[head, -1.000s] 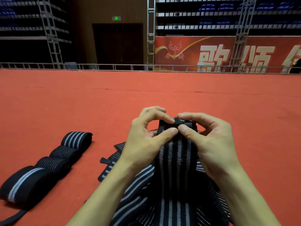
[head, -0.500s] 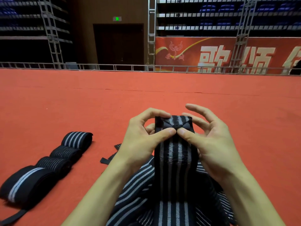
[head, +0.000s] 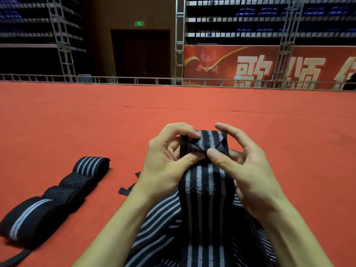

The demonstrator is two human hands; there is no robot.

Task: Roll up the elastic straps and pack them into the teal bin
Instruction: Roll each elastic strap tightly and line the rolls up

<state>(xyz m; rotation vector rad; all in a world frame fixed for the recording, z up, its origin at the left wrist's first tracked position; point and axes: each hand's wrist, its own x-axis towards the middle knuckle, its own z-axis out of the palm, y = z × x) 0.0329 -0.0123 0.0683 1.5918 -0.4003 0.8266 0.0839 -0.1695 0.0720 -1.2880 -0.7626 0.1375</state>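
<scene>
Both hands pinched the folded end of a black elastic strap with grey stripes (head: 205, 182) above the red carpet (head: 77, 122): the left hand (head: 165, 162) and the right hand (head: 248, 170) each gripped it between thumb and curled fingers. Its tail ran down onto a loose striped pile (head: 158, 224). Four rolled straps (head: 63, 191) lay in a row toward the carpet's near left

open red carpet (head: 192, 105) ahead, rolled straps (head: 57, 193) lining left side

Black elastic strap (head: 204, 189) with grey lengthwise stripes; four rolled straps (head: 57, 195), black with pale stripes; orange-red carpet (head: 173, 105); red banner (head: 269, 66), cream characters.
</scene>
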